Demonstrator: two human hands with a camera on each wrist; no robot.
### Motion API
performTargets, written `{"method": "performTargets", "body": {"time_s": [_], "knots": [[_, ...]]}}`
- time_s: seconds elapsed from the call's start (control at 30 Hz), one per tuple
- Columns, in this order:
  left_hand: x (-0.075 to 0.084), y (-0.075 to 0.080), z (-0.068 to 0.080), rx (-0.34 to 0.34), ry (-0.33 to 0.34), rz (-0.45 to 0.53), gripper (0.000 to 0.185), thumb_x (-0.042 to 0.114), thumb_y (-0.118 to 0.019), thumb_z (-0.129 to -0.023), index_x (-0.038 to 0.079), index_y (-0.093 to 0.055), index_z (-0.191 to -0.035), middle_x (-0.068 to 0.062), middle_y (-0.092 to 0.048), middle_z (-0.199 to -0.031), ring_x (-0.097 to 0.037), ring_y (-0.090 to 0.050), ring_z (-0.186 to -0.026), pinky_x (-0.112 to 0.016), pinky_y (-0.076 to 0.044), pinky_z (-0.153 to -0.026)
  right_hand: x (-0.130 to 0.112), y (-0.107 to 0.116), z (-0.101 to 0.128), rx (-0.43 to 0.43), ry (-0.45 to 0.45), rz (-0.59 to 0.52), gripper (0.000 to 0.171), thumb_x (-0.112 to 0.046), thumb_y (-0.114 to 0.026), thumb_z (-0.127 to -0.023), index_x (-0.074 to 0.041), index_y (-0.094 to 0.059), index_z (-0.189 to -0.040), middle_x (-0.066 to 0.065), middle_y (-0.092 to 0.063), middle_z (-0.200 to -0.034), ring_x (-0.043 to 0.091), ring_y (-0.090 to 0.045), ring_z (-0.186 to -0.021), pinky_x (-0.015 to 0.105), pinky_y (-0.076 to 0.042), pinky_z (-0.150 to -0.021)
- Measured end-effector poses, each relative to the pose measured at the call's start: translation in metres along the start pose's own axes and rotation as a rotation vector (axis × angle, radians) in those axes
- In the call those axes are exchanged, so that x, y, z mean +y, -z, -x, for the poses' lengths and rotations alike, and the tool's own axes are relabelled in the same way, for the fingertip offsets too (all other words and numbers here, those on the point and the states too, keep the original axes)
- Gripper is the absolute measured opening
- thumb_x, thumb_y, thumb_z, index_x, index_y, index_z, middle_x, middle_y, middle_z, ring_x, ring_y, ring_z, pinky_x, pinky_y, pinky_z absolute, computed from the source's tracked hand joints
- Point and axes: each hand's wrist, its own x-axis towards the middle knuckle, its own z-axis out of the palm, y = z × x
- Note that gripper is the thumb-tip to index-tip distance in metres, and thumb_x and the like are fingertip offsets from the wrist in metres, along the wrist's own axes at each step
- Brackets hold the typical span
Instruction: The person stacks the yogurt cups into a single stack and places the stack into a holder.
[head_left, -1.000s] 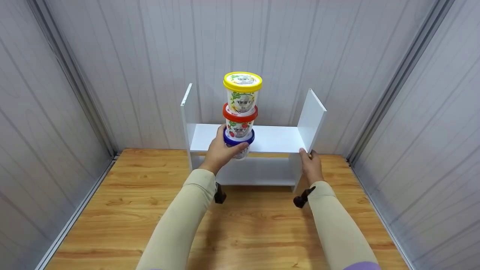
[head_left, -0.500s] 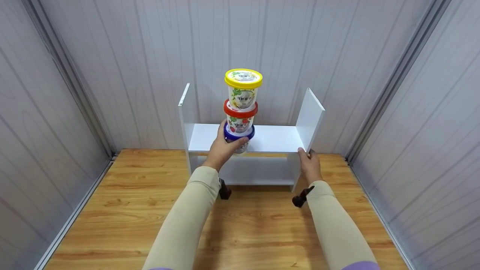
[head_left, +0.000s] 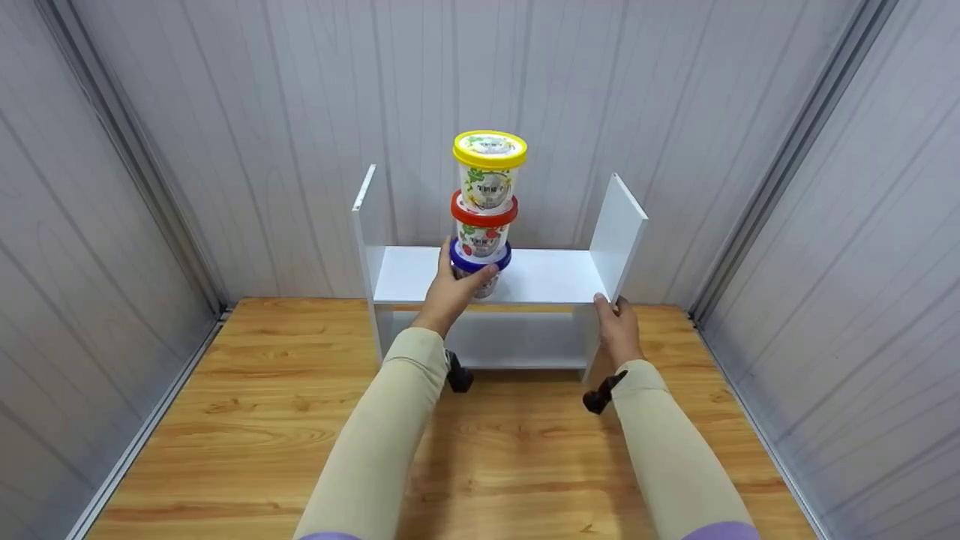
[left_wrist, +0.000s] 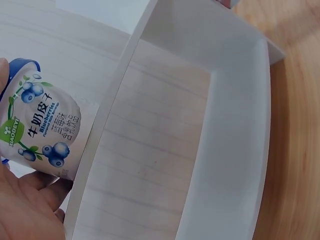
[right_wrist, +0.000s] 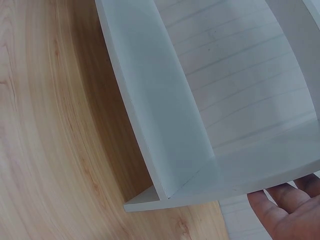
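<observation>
Three lidded paper cups stand in a stack in the head view: a yellow-lidded cup point(head_left: 489, 186) on top, a red-lidded cup point(head_left: 482, 238) in the middle and a blue-lidded blueberry milk drink cup point(left_wrist: 45, 125) at the bottom. My left hand point(head_left: 448, 294) grips the bottom cup, thumb across its front. The stack leans slightly, and its base overlaps the upper board of a white shelf point(head_left: 555, 277). At the shelf's right side, my right hand point(head_left: 620, 330) holds the side panel point(head_left: 619, 236) by its front edge, where the upper board meets it; its fingertips are partly hidden.
Below the upper board runs a lower board point(head_left: 517, 341). The left side panel point(head_left: 370, 225) rises beside the stack. The shelf stands on a wood-grain table point(head_left: 300, 420), with pale panel walls point(head_left: 300, 112) behind and at both sides.
My left hand has carried the stack of cups slightly up in the view and farther over the upper board. The right hand has kept its hold on the shelf.
</observation>
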Motion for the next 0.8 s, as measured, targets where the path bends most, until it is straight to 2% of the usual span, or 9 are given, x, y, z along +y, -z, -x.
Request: {"method": "performTargets", "body": {"time_s": [0.17, 0.33, 0.43, 0.5, 0.63, 0.8], "knots": [[0.003, -0.003, -0.001, 0.024, 0.022, -0.015, 0.106, 0.057, -0.078, -0.082, 0.034, -0.011, -0.162, -0.006, -0.036, -0.16, -0.029, -0.035, -0.146, -0.056, -0.027, -0.12, -0.002, 0.0, 0.001, -0.001, 0.001, -0.003, 0.08, -0.05, -0.046, -0.103, 0.002, -0.021, -0.158, 0.028, -0.031, -0.157, 0.039, -0.035, -0.143, 0.052, -0.034, -0.117], [0.003, -0.009, -0.003, 0.079, 0.078, -0.07, 0.106, 0.065, -0.074, -0.081, 0.036, -0.012, -0.162, -0.006, -0.036, -0.161, -0.032, -0.031, -0.148, -0.059, -0.026, -0.119, -0.004, 0.0, 0.002, -0.005, -0.025, -0.001, 0.081, -0.051, -0.046, -0.103, 0.001, -0.019, -0.159, 0.026, -0.029, -0.159, 0.039, -0.033, -0.145, 0.052, -0.032, -0.118], [0.002, -0.012, -0.003, 0.108, 0.099, -0.125, 0.105, 0.07, -0.07, -0.081, 0.034, -0.013, -0.162, -0.005, -0.033, -0.162, -0.037, -0.019, -0.151, -0.061, -0.015, -0.122, -0.005, 0.0, 0.003, -0.009, -0.041, -0.004, 0.081, -0.052, -0.047, -0.103, 0.0, -0.02, -0.159, 0.025, -0.029, -0.16, 0.039, -0.032, -0.146, 0.052, -0.031, -0.119], [0.002, -0.014, -0.004, 0.115, 0.096, -0.148, 0.104, 0.07, -0.067, -0.083, 0.031, -0.014, -0.163, -0.005, -0.033, -0.163, -0.036, -0.016, -0.153, -0.058, -0.005, -0.124, -0.006, -0.001, 0.003, -0.009, -0.048, -0.009, 0.08, -0.052, -0.047, -0.103, 0.0, -0.021, -0.159, 0.025, -0.028, -0.16, 0.038, -0.032, -0.146, 0.052, -0.031, -0.119], [0.001, -0.018, -0.008, 0.137, 0.068, -0.176, 0.101, 0.067, -0.066, -0.086, 0.023, -0.019, -0.163, -0.005, -0.038, -0.161, -0.027, -0.026, -0.151, -0.051, 0.007, -0.124, -0.005, -0.001, 0.003, -0.004, -0.051, -0.014, 0.079, -0.051, -0.047, -0.103, -0.001, -0.023, -0.159, 0.024, -0.029, -0.16, 0.038, -0.033, -0.146, 0.051, -0.032, -0.119], [0.001, -0.022, -0.012, 0.169, 0.053, -0.184, 0.098, 0.066, -0.067, -0.086, 0.02, -0.024, -0.162, -0.004, -0.043, -0.158, -0.025, -0.033, -0.148, -0.051, 0.005, -0.124, -0.003, -0.001, 0.003, 0.0, -0.042, -0.012, 0.079, -0.052, -0.046, -0.103, -0.001, -0.023, -0.159, 0.024, -0.029, -0.16, 0.038, -0.033, -0.146, 0.051, -0.032, -0.118]]}}
